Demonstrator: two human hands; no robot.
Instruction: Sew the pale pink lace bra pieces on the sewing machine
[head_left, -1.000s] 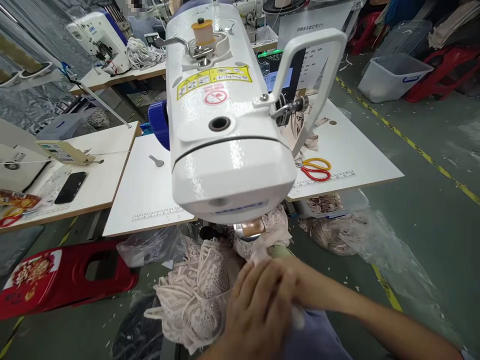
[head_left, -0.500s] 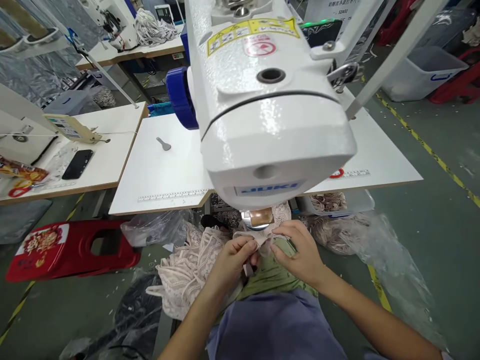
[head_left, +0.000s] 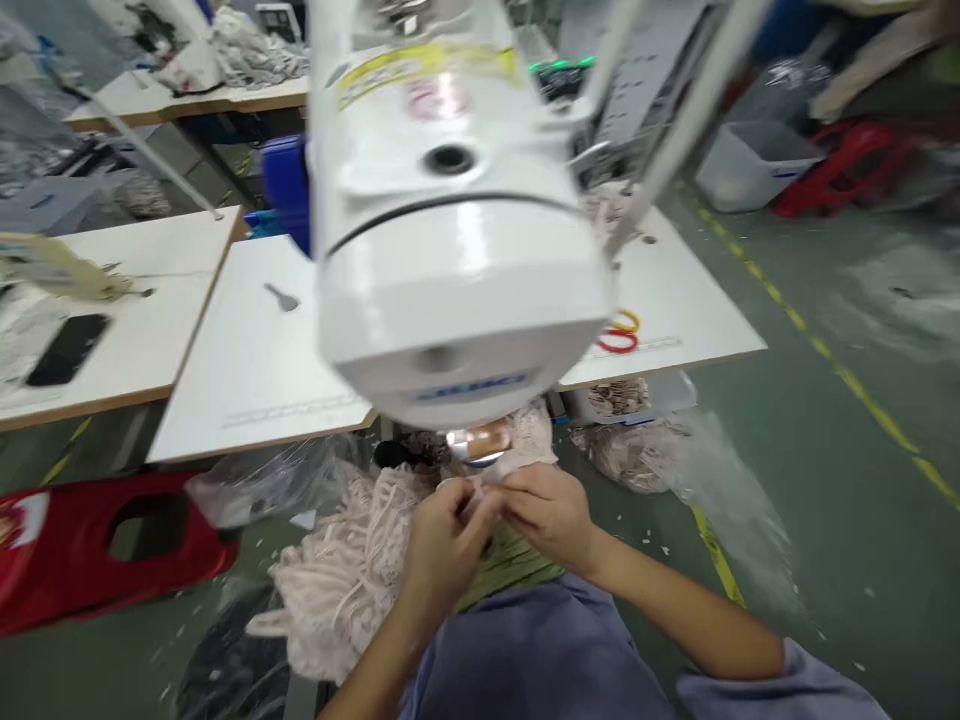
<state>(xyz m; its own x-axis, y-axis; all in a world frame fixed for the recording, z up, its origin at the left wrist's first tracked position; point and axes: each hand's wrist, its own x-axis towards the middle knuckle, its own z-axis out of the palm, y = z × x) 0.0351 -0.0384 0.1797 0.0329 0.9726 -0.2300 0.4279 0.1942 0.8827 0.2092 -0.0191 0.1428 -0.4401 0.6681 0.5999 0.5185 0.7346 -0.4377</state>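
My left hand (head_left: 444, 545) and my right hand (head_left: 550, 515) meet just below the head of a white sewing machine (head_left: 450, 230). Both pinch a small piece of pale lace fabric (head_left: 480, 487) between their fingertips, close under the machine's copper-coloured metal part (head_left: 484, 440). A heap of the same pink lace pieces (head_left: 341, 580) lies to the left of my left hand, over my lap. The picture is smeared by motion, so the fabric's shape is unclear.
The machine stands on a white table (head_left: 247, 370) with red and yellow scissors (head_left: 621, 333) at its right. A phone (head_left: 66, 350) lies on the left table. A red stool (head_left: 105, 545) is low left. Plastic bags of lace (head_left: 645, 450) lie on the green floor.
The view swung left and blurred. My hands have drawn closer together on the lace piece under the machine head; a second ago they were lower, with the left over the right.
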